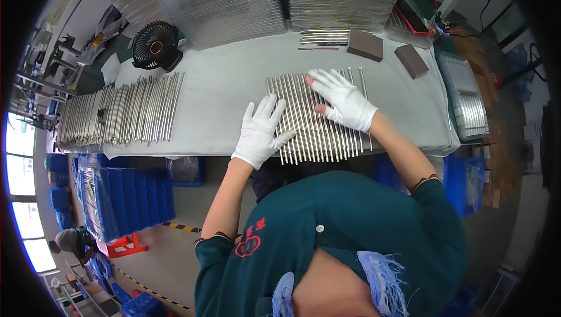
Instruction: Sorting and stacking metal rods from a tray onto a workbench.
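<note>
A row of slim, shiny metal rods lies side by side on the pale cloth-covered table, their near ends reaching the front edge. My left hand, in a white glove, rests against the row's left side with its fingers spread. Across the upper right part of the rods lies my gloved right hand, flat, fingers stretched out; its thumb tip and one fingertip look bare. A few rods at the right end sit slightly apart from the others. Neither hand is closed around a rod.
Many more rods lie at the table's left, near a black fan. Clear plastic trays are stacked at the back. Two brown blocks and several short rods lie back right. Blue crates stand lower left.
</note>
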Demonstrator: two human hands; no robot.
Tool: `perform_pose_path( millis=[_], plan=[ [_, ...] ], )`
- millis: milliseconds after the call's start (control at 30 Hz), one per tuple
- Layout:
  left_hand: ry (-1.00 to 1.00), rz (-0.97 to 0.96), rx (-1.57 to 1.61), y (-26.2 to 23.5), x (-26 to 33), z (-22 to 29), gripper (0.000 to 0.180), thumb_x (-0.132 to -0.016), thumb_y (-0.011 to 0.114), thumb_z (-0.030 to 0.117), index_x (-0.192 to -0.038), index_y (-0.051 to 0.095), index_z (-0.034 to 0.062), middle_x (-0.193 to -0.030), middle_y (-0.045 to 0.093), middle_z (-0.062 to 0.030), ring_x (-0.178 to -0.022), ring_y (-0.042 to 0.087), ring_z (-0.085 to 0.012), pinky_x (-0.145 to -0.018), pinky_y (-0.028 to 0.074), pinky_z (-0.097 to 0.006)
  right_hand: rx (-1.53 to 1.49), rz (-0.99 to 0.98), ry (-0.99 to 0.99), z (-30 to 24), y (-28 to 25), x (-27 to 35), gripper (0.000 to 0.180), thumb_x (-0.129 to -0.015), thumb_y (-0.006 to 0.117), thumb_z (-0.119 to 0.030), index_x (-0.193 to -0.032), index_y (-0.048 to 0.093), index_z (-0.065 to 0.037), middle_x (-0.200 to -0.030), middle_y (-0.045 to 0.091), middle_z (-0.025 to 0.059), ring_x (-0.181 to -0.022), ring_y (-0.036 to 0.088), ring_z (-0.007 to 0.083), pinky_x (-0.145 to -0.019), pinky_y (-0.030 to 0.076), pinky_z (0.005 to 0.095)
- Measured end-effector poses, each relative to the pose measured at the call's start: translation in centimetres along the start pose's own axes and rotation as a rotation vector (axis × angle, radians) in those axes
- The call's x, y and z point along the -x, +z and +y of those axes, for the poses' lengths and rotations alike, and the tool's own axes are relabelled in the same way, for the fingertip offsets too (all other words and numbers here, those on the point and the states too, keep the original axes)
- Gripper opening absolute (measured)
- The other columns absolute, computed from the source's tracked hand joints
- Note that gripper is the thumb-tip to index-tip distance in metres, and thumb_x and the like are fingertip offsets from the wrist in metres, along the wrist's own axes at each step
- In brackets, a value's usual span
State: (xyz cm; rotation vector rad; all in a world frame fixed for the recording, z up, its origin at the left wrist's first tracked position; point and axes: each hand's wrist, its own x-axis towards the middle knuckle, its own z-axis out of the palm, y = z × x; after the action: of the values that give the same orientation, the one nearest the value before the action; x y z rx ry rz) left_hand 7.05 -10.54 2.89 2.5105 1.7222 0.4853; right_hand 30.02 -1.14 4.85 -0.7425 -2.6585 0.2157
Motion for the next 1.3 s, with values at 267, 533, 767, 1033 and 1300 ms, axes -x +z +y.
perform_pose_path(
  millis=[267,533,767,1033,1300],
  plan=[
    [-0.004,0.063,0.042,0.1,0.2,0.1,0.061,-0.081,0.051,0.045,-0.123,0.043,0.0025,-0.13,0.038,-0.0202,-0.121,0.035,-0.0335,-0.1,0.022,-0.049,0.172,-0.2,0.048,0.2,-0.7,3.4,0.06,-0.085,0.034,-0.053,-0.127,0.039,-0.011,-0.135,0.032,0.0155,-0.126,0.028,0.0324,-0.105,0.017,0.0453],
    [0.018,0.086,0.129,-0.2,-0.4,-0.6,0.056,-0.08,0.053,0.042,-0.12,0.046,0.0028,-0.127,0.042,-0.0197,-0.12,0.036,-0.0336,-0.1,0.025,-0.048,0.099,-0.109,0.2,1.7,-2.4,6.1,0.059,-0.084,0.038,-0.051,-0.126,0.04,-0.009,-0.134,0.033,0.0146,-0.125,0.031,0.0313,-0.105,0.019,0.0441],
    [0.107,0.222,0.073,2.5,-7.0,-3.3,0.04,-0.081,0.053,0.029,-0.111,0.052,0.0018,-0.114,0.051,-0.0187,-0.11,0.045,-0.0344,-0.094,0.035,-0.042,0.046,-0.031,0.055,1.0,3.6,-2.8,0.054,-0.086,0.042,-0.042,-0.126,0.04,-0.007,-0.129,0.039,0.0155,-0.122,0.034,0.0301,-0.103,0.024,0.0427],
    [-0.042,0.271,0.169,3.4,-9.1,-2.4,0.021,-0.078,0.056,0.02,-0.095,0.061,0.0075,-0.095,0.058,-0.0172,-0.088,0.054,-0.0344,-0.077,0.044,-0.04,-0.272,0.396,0.387,1.4,5.4,-6.0,0.038,-0.086,0.044,-0.033,-0.115,0.05,-0.01,-0.094,0.06,0.0124,-0.088,0.056,0.0297,-0.081,0.042,0.0403],
    [-0.054,0.351,0.186,4.0,-9.1,-2.6,0.018,-0.073,0.057,0.017,-0.087,0.063,0.0072,-0.088,0.059,-0.0142,-0.082,0.055,-0.0315,-0.072,0.045,-0.041,0.029,0.258,0.327,0.8,5.9,-6.0,0.028,-0.084,0.047,-0.029,-0.104,0.057,-0.013,-0.093,0.059,0.0107,-0.084,0.057,0.0289,-0.076,0.045,0.0401]
  ],
)
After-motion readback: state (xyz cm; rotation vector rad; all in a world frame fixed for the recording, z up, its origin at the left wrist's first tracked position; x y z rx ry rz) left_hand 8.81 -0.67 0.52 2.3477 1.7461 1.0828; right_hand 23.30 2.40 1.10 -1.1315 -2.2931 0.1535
